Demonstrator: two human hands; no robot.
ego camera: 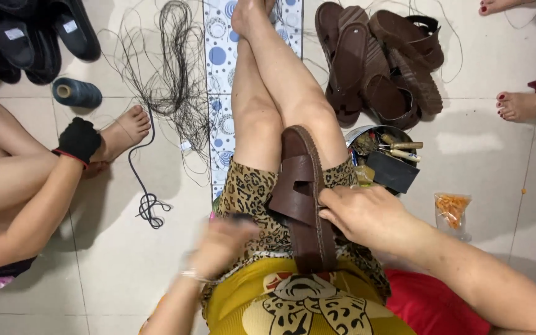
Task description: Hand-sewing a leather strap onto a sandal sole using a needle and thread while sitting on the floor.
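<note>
left hand [221, 245]: motion-blurred, grip unreadable
brown sandal [302, 198]: heel end hidden under right hand [361, 214]
black shoes [29, 37]: cut off, upper left

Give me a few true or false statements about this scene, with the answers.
1. The right hand rests on the brown sandal on the lap. True.
2. The thread spool is red. False: it is dark blue.
3. The left hand is sharp and laid flat on the floor. False: it is blurred, over the lap.
4. A pile of brown sandals lies on the floor beyond the knees. True.
5. The round tin is empty. False: it holds tools.
</note>
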